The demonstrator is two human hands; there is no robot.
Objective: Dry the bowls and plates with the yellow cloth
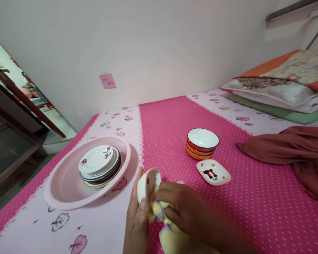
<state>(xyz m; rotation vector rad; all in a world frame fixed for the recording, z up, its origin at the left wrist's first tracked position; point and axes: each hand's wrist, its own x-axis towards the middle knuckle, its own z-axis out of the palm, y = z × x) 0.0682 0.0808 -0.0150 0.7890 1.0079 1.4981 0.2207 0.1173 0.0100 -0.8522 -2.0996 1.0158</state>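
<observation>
My left hand [138,215] grips a small white dish [142,187] by its rim and side, tilted up with its inside facing right. Bunched in my right hand [177,204] is a yellow cloth [172,238] with a purple edge, pressed against the inside of the dish. Just right of my hands, a square dish with a cat picture [214,173] lies face up on the pink dotted bed cover [164,130]. Behind it stands a stack of bowls [202,144], red and orange outside, the top one white inside.
On the left, a pink plastic basin [65,176] holds a pile of plates [95,158]. A brown-red cloth [286,146] lies crumpled at the right, below stacked pillows and folded bedding [281,91]. A white wall [159,49] rises behind the bed.
</observation>
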